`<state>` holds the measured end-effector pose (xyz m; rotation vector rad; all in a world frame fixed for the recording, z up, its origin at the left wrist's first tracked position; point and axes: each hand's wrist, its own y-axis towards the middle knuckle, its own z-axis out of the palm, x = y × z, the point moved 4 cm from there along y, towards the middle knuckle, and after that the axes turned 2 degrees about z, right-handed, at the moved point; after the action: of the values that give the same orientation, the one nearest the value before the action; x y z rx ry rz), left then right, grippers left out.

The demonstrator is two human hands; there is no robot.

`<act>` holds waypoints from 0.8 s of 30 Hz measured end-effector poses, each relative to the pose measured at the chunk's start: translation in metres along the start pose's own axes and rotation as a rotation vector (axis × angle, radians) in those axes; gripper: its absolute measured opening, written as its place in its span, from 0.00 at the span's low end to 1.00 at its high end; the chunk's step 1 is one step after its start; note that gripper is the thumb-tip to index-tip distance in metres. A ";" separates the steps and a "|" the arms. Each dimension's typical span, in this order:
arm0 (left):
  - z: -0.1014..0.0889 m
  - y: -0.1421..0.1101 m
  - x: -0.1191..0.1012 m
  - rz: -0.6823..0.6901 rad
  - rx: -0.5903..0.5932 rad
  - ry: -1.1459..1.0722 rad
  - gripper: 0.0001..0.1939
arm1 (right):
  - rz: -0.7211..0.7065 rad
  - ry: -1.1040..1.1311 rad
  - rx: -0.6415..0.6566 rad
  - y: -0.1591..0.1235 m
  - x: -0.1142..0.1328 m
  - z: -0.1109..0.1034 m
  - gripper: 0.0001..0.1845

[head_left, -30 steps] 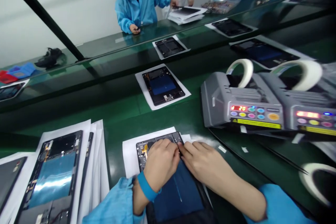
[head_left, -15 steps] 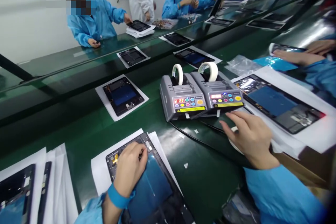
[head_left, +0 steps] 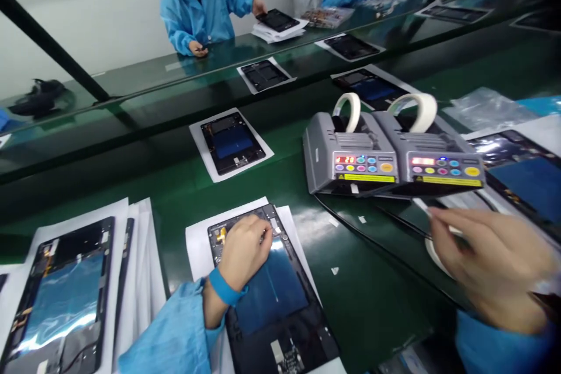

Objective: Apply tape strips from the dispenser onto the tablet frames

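Observation:
My left hand (head_left: pixel 245 250) rests curled on the upper part of an opened tablet (head_left: pixel 280 298) that lies on white paper in front of me; its fingers press down on the board near the top edge. My right hand (head_left: pixel 491 263) is blurred, low on the right just below the right-hand tape dispenser (head_left: pixel 432 166). Its thumb and forefinger pinch a small pale strip of tape (head_left: pixel 421 204). A second tape dispenser (head_left: pixel 348 158) stands beside the first, each carrying a white tape roll.
A stack of opened tablets on paper (head_left: pixel 65 286) lies at my left. More tablets on paper (head_left: pixel 231 143) sit along the green belt. Another tablet (head_left: pixel 526 175) lies at the right. Across the glass shelf, people in blue coats (head_left: pixel 201 6) handle tablets.
My right hand left the tablet, went to the dispensers and now pinches a tape strip, closer to me. My left hand stayed on the tablet. The view swung right, then partly back.

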<state>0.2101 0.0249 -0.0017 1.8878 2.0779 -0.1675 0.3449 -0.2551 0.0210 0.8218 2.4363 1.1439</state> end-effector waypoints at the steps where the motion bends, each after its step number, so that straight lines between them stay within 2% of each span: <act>1: -0.004 -0.005 -0.003 0.009 0.020 0.011 0.06 | 0.004 0.086 0.041 0.002 0.015 -0.003 0.14; 5: -0.032 -0.043 -0.010 0.071 0.030 0.081 0.07 | -0.112 0.431 0.321 0.009 0.086 0.005 0.11; 7: -0.046 -0.065 -0.003 0.060 -0.021 0.093 0.08 | -0.153 0.483 0.386 0.015 0.113 0.019 0.10; 9: -0.054 -0.084 0.010 0.025 -0.049 0.098 0.08 | -0.196 0.445 0.414 0.021 0.130 0.037 0.12; 12: -0.051 -0.098 0.031 -0.012 -0.067 0.109 0.08 | -0.262 0.362 0.505 0.021 0.144 0.066 0.17; 15: -0.041 -0.101 0.043 -0.034 -0.081 0.129 0.11 | -0.277 0.338 0.589 0.014 0.148 0.080 0.21; 19: -0.033 -0.100 0.048 -0.057 -0.075 0.127 0.15 | -0.284 0.348 0.626 0.015 0.147 0.076 0.22; 22: -0.031 -0.098 0.049 -0.066 -0.043 0.106 0.18 | -0.285 0.385 0.578 0.033 0.157 0.069 0.18; 24: -0.029 -0.097 0.050 -0.079 -0.016 0.093 0.20 | -0.285 0.418 0.528 0.049 0.172 0.068 0.15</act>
<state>0.1065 0.0691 -0.0033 1.8383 2.2102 -0.0825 0.2628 -0.0820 0.0084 0.3563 3.1442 0.6135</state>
